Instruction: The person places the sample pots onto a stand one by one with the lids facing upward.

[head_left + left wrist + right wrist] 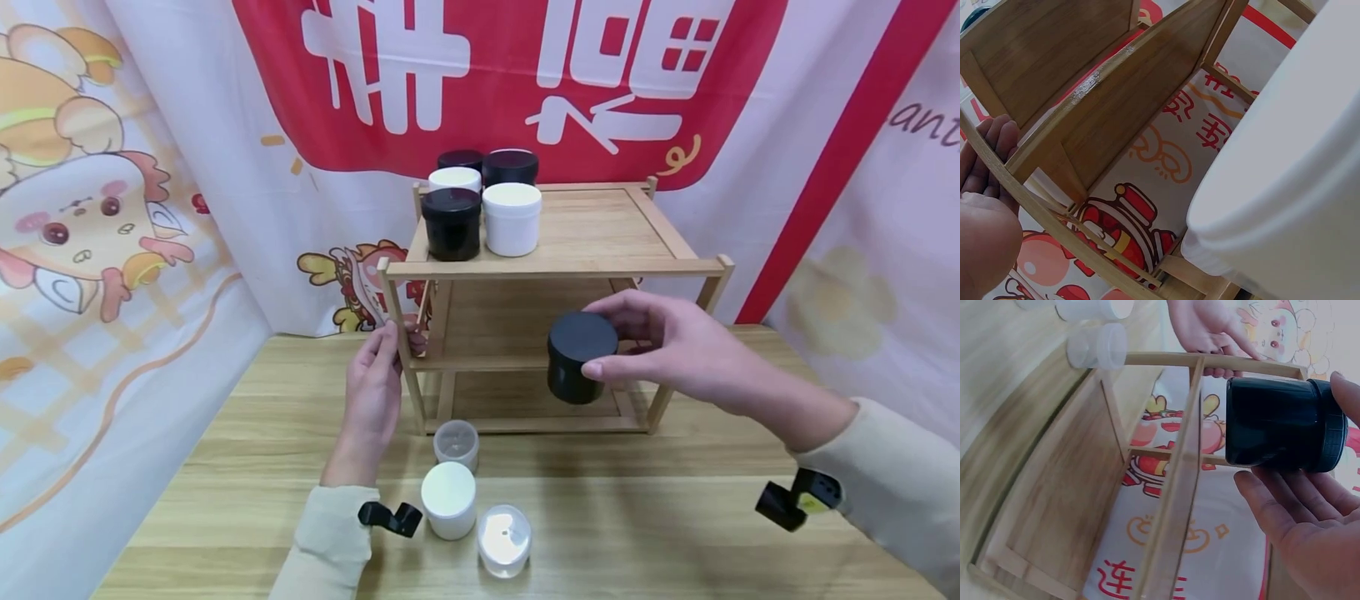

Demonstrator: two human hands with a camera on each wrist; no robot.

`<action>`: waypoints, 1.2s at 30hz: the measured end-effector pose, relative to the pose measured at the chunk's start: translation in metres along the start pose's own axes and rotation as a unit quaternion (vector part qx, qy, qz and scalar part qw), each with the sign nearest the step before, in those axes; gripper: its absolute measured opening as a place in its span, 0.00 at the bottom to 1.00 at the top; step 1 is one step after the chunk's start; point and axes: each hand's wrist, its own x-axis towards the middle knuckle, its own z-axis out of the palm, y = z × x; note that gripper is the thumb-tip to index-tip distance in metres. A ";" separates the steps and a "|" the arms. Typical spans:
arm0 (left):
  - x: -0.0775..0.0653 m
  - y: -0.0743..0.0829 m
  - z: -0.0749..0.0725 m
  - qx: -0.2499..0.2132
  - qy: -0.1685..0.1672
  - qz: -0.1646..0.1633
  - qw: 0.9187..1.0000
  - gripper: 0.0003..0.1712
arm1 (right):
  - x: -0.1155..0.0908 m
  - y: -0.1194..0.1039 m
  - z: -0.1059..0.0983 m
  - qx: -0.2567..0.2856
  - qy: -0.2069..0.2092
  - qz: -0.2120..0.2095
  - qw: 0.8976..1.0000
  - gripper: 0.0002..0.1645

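Note:
A black lidded jar (576, 367) is held upright by my right hand (675, 350), in front of the wooden rack's lower shelves. In the right wrist view, the thumb lies on one side of the jar (1279, 425) and the fingers on the other. My left hand (372, 387) grips the left front post (408, 379) of the three-tier wooden rack (600, 225), its fingertips showing past the post. On the top shelf, at the left, stand white jars (512, 221) and black jars (452, 227). The middle and bottom shelves are partly hidden behind the held jar and right hand.
Near my left forearm, a white lidded jar (448, 500) stands on the wooden table (240, 467) with two clear containers, one nearer (505, 542) and one farther (456, 444). Printed cloth (300, 208) hangs behind and beside the rack.

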 end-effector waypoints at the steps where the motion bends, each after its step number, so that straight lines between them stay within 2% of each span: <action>1: 0.000 0.000 0.000 0.000 0.000 -0.001 1.000 0.13 | 0.000 -0.003 -0.002 -0.001 0.002 0.000 1.000 0.37; 8: 0.000 0.001 0.000 0.002 -0.004 -0.002 1.000 0.12 | -0.001 -0.019 -0.016 0.001 0.010 0.005 1.000 0.37; 15: 0.000 0.000 -0.001 0.006 -0.004 -0.001 1.000 0.13 | 0.003 -0.035 -0.038 -0.022 0.033 0.015 0.999 0.35; 22: 0.000 0.000 -0.001 0.002 -0.004 -0.002 1.000 0.13 | 0.010 -0.042 -0.059 -0.029 0.050 0.026 0.998 0.31; 26: 0.000 0.000 0.000 0.003 -0.004 -0.005 1.000 0.12 | 0.013 -0.045 -0.068 -0.033 0.059 0.035 0.997 0.34; 30: 0.000 0.001 -0.001 0.003 0.001 -0.005 1.000 0.12 | 0.022 -0.052 -0.074 -0.022 0.068 0.042 0.997 0.38; 36: -0.001 -0.002 -0.004 0.000 0.003 -0.005 1.000 0.13 | 0.044 -0.062 -0.074 0.030 0.076 0.009 0.997 0.35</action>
